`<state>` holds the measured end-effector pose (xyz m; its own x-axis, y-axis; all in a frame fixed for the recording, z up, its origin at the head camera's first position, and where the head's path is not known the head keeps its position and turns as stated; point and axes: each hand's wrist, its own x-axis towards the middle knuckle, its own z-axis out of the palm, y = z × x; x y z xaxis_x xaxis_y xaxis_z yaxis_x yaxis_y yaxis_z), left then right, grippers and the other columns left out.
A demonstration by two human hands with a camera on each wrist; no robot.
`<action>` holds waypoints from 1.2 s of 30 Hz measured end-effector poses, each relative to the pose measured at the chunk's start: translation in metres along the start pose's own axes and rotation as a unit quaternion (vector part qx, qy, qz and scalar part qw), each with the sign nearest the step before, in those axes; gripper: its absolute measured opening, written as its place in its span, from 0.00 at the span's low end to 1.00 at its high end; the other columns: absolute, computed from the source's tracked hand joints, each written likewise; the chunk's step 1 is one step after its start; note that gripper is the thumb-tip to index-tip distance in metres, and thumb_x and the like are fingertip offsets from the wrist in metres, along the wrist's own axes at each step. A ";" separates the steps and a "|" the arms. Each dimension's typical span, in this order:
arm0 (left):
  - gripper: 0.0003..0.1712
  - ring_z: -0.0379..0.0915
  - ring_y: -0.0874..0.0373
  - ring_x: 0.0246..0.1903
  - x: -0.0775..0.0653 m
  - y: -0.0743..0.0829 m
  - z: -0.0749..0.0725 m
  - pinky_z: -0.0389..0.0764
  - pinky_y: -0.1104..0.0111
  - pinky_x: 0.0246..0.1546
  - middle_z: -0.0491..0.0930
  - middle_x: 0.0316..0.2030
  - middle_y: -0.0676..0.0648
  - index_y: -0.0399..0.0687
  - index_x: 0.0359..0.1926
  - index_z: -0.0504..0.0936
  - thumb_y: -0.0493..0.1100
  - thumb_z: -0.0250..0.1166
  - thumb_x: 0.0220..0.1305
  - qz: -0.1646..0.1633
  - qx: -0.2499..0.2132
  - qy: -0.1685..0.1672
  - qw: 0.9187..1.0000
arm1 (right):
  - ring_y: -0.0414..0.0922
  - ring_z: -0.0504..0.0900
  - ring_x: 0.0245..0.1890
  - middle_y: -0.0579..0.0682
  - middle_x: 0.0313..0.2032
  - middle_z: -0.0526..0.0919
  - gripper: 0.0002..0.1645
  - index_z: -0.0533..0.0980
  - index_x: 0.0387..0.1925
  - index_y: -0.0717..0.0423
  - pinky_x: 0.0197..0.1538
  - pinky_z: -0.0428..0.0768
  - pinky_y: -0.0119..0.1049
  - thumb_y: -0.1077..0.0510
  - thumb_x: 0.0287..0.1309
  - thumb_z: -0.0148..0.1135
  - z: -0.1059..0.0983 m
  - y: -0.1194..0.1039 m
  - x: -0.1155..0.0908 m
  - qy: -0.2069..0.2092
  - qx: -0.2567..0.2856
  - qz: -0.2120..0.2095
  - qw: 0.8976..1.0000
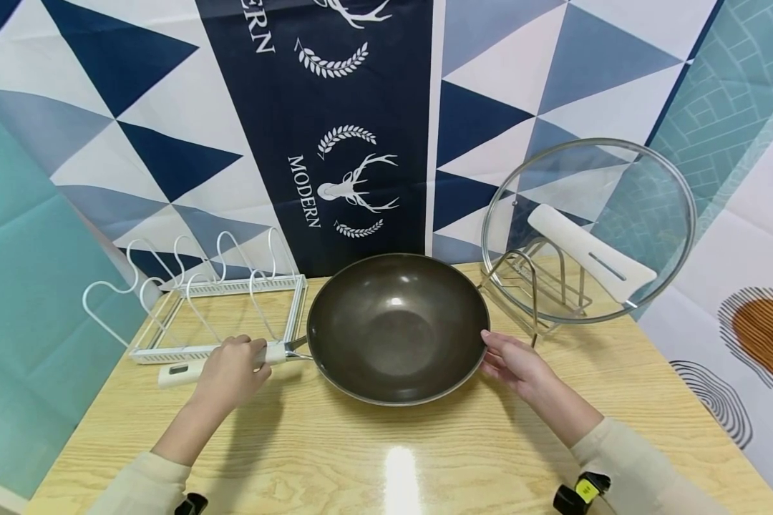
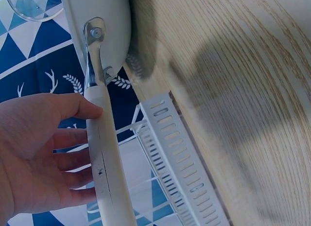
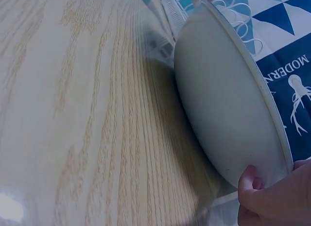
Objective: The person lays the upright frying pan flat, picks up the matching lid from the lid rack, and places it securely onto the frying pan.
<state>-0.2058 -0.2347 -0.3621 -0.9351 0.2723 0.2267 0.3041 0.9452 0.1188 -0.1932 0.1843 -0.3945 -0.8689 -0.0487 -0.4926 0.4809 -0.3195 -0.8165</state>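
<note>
A wok [image 1: 399, 329] with a dark inside and a pale outside [image 3: 223, 95] is at the middle of the table, its bowl facing up. My left hand [image 1: 233, 373] grips its cream handle [image 2: 104, 158], thumb and fingers around it. On the opposite side, my right hand [image 1: 517, 363] holds the wok's rim, with fingers under the edge and the thumb near the top. In the right wrist view, this hand [image 3: 277, 197] touches the pale outer wall. Whether the wok's base touches the table cannot be made out.
A white wire rack [image 1: 215, 352] stands behind the handle at left. At right, a glass lid [image 1: 686, 207] with a white handle [image 1: 589, 247] leans upright in a metal rack [image 1: 533, 300]. Patterned cloth [image 1: 361, 93] hangs behind the wooden table [image 1: 335, 458].
</note>
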 end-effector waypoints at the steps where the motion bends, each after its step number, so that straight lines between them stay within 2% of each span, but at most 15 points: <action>1: 0.14 0.72 0.49 0.24 0.000 0.000 0.000 0.75 0.57 0.24 0.77 0.24 0.43 0.37 0.38 0.83 0.37 0.67 0.47 0.000 0.000 0.000 1.000 | 0.35 0.79 0.36 0.42 0.35 0.77 0.17 0.62 0.51 0.56 0.44 0.81 0.27 0.55 0.67 0.54 0.000 0.000 0.000 0.000 -0.003 0.000 1.000; 5: 0.17 0.73 0.48 0.26 0.000 0.000 0.001 0.77 0.56 0.26 0.78 0.26 0.41 0.35 0.41 0.83 0.37 0.68 0.47 0.000 0.002 -0.002 1.000 | 0.34 0.79 0.37 0.42 0.36 0.77 0.22 0.62 0.55 0.57 0.44 0.81 0.27 0.52 0.66 0.57 -0.003 0.003 0.001 0.000 -0.016 -0.003 1.000; 10: 0.17 0.73 0.48 0.26 0.001 0.000 0.002 0.78 0.55 0.27 0.78 0.26 0.41 0.34 0.41 0.83 0.37 0.69 0.47 0.004 0.006 0.004 1.000 | 0.35 0.80 0.39 0.42 0.38 0.78 0.26 0.65 0.52 0.55 0.45 0.81 0.26 0.48 0.61 0.63 -0.013 0.009 0.009 -0.021 -0.022 -0.011 0.999; 12: 0.16 0.73 0.49 0.25 0.001 -0.001 0.003 0.78 0.56 0.27 0.79 0.26 0.41 0.35 0.40 0.83 0.37 0.70 0.48 0.008 0.008 0.009 1.000 | 0.35 0.79 0.40 0.42 0.38 0.78 0.30 0.64 0.56 0.58 0.45 0.81 0.26 0.47 0.60 0.63 -0.016 0.010 0.009 -0.028 -0.027 -0.012 0.999; 17: 0.14 0.72 0.49 0.24 0.001 -0.001 0.006 0.78 0.57 0.27 0.78 0.25 0.42 0.36 0.37 0.83 0.38 0.72 0.48 0.020 0.011 0.026 0.999 | 0.33 0.78 0.40 0.42 0.39 0.76 0.46 0.47 0.71 0.67 0.46 0.80 0.26 0.48 0.65 0.58 -0.009 0.008 0.001 -0.015 -0.048 -0.004 0.999; 22: 0.12 0.71 0.50 0.23 0.002 -0.002 0.007 0.77 0.57 0.26 0.77 0.23 0.43 0.37 0.35 0.83 0.37 0.72 0.48 0.028 0.013 0.039 0.999 | 0.33 0.78 0.39 0.42 0.39 0.76 0.44 0.44 0.72 0.68 0.45 0.80 0.26 0.52 0.68 0.53 -0.005 0.006 -0.004 -0.012 -0.043 0.001 0.999; 28: 0.11 0.70 0.50 0.23 0.004 -0.005 0.008 0.77 0.57 0.25 0.77 0.23 0.43 0.38 0.33 0.82 0.38 0.73 0.48 0.028 0.015 0.036 0.999 | 0.34 0.78 0.40 0.42 0.40 0.76 0.43 0.43 0.72 0.68 0.45 0.80 0.25 0.52 0.68 0.52 -0.002 0.005 -0.005 -0.015 -0.041 0.005 0.999; 36: 0.12 0.72 0.49 0.23 0.006 -0.005 0.008 0.78 0.56 0.26 0.79 0.25 0.41 0.37 0.33 0.82 0.38 0.74 0.48 0.031 0.017 0.043 0.998 | 0.34 0.78 0.39 0.41 0.38 0.76 0.39 0.49 0.69 0.66 0.45 0.80 0.25 0.53 0.67 0.54 -0.002 0.004 -0.006 -0.021 -0.035 0.001 0.999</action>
<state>-0.2142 -0.2362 -0.3693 -0.8952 0.3155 0.3147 0.3532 0.9329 0.0697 -0.1862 0.1851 -0.3954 -0.8716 -0.0890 -0.4820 0.4878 -0.2530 -0.8355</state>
